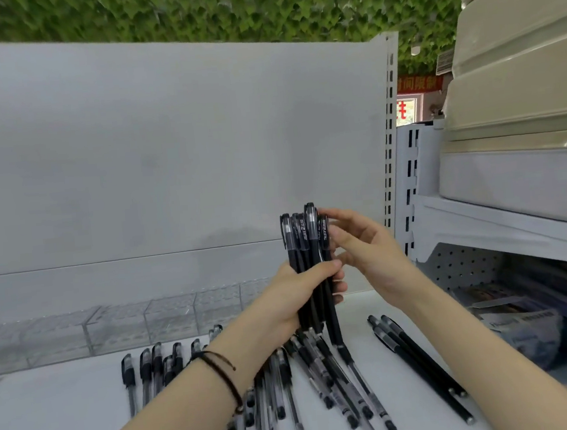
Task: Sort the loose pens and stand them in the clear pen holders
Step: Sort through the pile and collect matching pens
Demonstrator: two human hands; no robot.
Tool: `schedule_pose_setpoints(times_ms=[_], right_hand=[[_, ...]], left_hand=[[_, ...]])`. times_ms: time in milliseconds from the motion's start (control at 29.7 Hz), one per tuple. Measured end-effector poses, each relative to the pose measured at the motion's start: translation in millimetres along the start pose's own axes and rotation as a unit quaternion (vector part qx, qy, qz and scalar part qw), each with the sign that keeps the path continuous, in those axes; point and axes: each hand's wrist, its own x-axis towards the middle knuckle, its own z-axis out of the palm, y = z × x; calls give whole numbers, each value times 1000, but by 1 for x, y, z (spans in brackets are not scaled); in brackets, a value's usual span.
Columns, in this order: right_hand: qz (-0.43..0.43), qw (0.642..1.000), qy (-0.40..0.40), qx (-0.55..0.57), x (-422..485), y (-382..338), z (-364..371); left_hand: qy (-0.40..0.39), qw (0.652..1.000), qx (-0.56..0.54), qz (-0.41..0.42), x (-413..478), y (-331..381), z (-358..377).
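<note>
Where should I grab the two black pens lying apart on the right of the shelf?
Pinch the two black pens mid-barrel from above, fingers across them. They lie flat, side by side and slanted; the loose pile crowds their left, so come in from the right, probably with the right hand.

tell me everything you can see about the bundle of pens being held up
The bundle of pens is a handful of slim black pens with matte barrels and translucent dark clipped caps, some bearing white print too blurred to read. It stands upright, caps up, above the loose pens on the white shelf. The left hand grips it around the middle; fingertips of the right hand touch the caps on the right. One pen sits lower; whether it touches those below is unclear.
</note>
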Motion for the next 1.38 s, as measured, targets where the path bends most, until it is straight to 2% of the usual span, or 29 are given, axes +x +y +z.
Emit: schedule_pose_setpoints(times_ms=[202,303,504,706,807,908,1009,1076,1143,1244,1378], right_hand=[[-12,996,48,-68,4,7,-11],[13,991,71,-108,5,20,-15],[65,979,79,-177,7,31,-15],[39,975,95,-197,9,33,-16],[38,950,115,-287,5,36,-17],[41,896,41,-440,2,42,-18],[18,856,-53,-515,0,46,-12],[-8,836,-100,-539,-1,46,-7],[-20,805,-144,-576,-1,44,0],[-29,762,-207,-613,-2,33,17],[-32,741,-267,-615,-11,16,54]], left_hand=[[39,992,94,76,40,-20,-1],[63,988,123,72,51,-32,-6],[50,984,159,57,56,-52,-9],[65,987,143,44,55,-51,-8],[115,988,89,54,53,-39,-5],[165,982,62,75,50,-17,-8],[150,986,47,51,38,4,-14],[123,988,89,25,21,17,-18],[104,973,206,19,0,30,-27],[105,928,357,11,-40,52,-55],[119,813,568,-46,-90,64,-114]])
